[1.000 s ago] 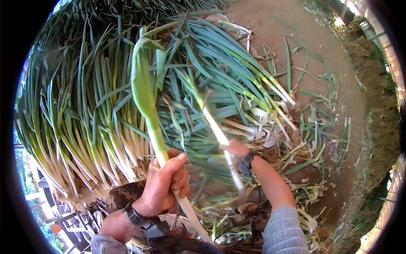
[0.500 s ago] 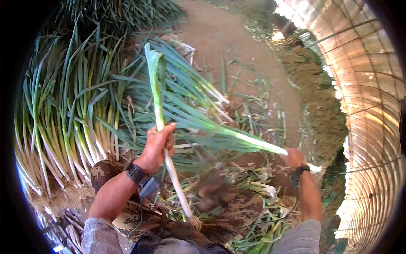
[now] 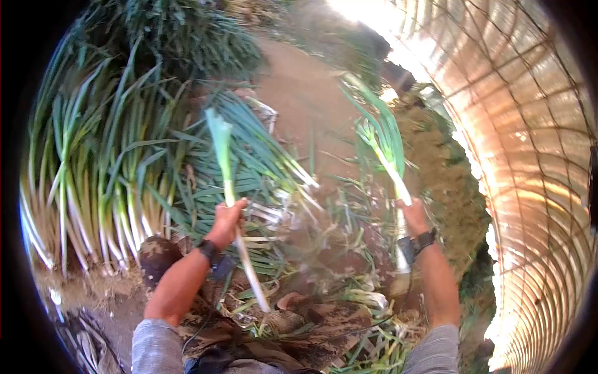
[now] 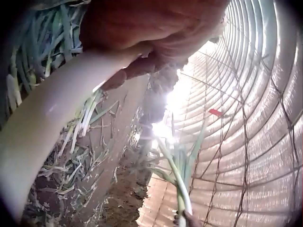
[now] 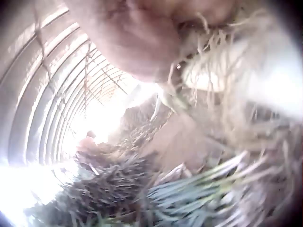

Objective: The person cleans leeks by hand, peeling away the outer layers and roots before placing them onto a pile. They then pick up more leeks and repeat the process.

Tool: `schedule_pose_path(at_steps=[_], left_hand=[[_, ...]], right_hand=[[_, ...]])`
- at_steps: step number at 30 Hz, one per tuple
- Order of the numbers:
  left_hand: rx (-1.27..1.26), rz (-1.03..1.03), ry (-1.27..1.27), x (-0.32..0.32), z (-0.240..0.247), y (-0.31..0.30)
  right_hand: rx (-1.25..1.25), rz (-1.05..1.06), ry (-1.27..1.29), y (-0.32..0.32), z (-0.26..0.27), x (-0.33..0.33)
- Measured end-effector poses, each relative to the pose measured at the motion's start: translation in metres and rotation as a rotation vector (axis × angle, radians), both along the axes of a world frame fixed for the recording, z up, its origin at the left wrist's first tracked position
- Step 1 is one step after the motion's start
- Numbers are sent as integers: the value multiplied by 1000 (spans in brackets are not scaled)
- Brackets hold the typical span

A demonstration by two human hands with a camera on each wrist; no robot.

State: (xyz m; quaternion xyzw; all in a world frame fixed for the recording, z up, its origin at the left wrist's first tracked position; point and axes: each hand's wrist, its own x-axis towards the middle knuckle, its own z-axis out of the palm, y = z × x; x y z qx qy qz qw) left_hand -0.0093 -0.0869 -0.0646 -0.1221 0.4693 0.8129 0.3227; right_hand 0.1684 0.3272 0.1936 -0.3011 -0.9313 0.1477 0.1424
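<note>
My left hand [image 3: 227, 221] grips a long green onion [image 3: 248, 268] around its pale stem, the leafy top pointing up and away and the root end hanging low near my legs. In the left wrist view its thick white stem [image 4: 52, 109] crosses close to the camera. Out to the right, my right hand [image 3: 416, 218] holds green onions [image 3: 393, 173] by their white stems, leaves pointing away. Two pale stems show there in the left wrist view. Stringy roots [image 5: 220, 52] hang blurred beside that hand in the right wrist view.
Bundled green onions [image 3: 68, 193] stand along the left, with loose ones [image 3: 249, 149] lying in the middle. A dark leafy heap [image 3: 187, 37] is behind. Trimmings [image 3: 367, 296] litter the soil near my knees. A ribbed translucent wall [image 3: 517, 174] curves up at right. Another person [image 5: 87, 144] appears far off.
The right hand swung its green onions from the middle out to the right, and their leaves now point away. My left hand still holds its green onion. The view has turned right.
</note>
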Motion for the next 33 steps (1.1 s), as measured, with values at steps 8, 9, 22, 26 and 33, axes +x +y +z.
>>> schedule_pose_path(at_steps=[8,9,22,26,33], left_hand=[[-42,41,-144,60,-119,28],[-42,38,-198,70,-127,29],[-37,-4,-229,55,-99,26],[69,195,-114,32,-97,21],[-27,194,-139,51,-149,16]], right_hand=[[-1199,-119,3,-152,-290,-55],[-1251,-97,-75,-164,-321,-44],[-1349,69,-164,-253,-240,-3],[-1303,15,-108,-255,-174,10],[-668,222,-311,-279,-213,27]])
